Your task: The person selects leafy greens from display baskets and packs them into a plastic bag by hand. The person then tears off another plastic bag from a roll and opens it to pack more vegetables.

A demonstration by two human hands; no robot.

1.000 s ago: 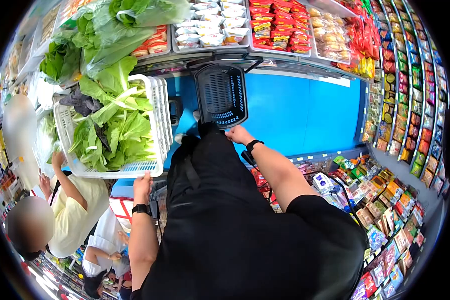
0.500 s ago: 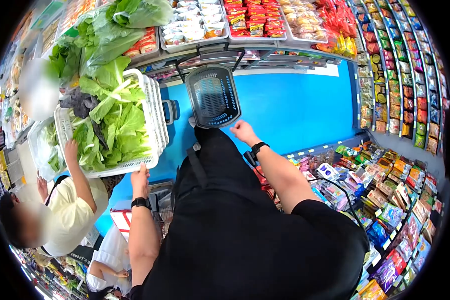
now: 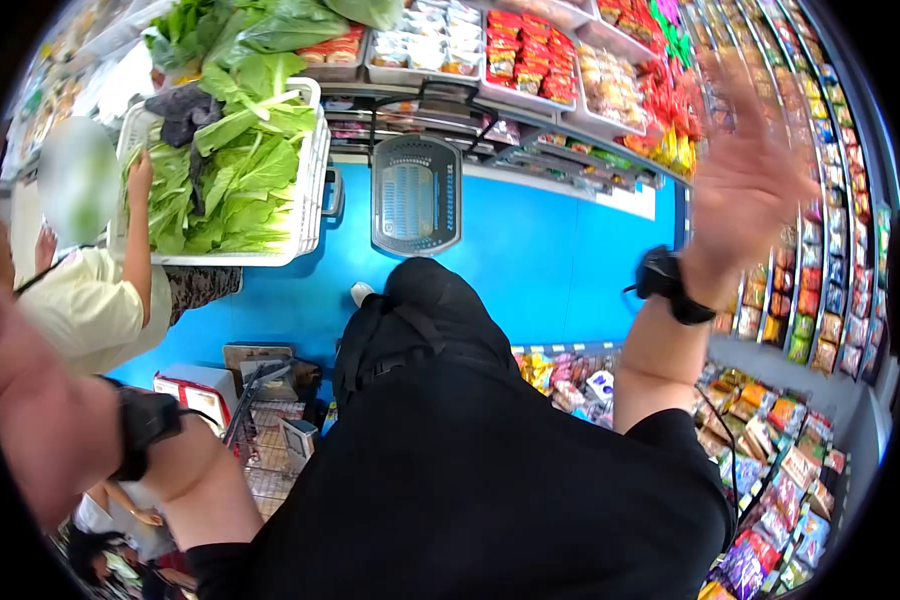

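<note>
My right hand [image 3: 750,185] is raised at the upper right, in front of the snack shelves. It is blurred, but its fingers look stretched out with nothing in them. At the left edge, my left hand [image 3: 35,420] is raised close to the camera, its fingers smeared or cut off. A dark plastic shopping basket [image 3: 417,195] rests on the blue floor in front of me, apart from both hands. To the left stands a white crate [image 3: 305,215] heaped with leafy greens [image 3: 240,190]. Another person's hand [image 3: 140,175] reaches among the leaves.
Trays of red-wrapped snacks [image 3: 532,60] and white packets [image 3: 425,40] line the far counter. Packaged goods fill the bin [image 3: 770,440] at the lower right. A wire cart [image 3: 268,440] and a white-and-red box [image 3: 198,390] stand at the lower left, near a person in pale yellow [image 3: 100,310].
My left hand has left the crate's front corner and swung to the left edge. My right hand has risen from beside the basket to the upper right.
</note>
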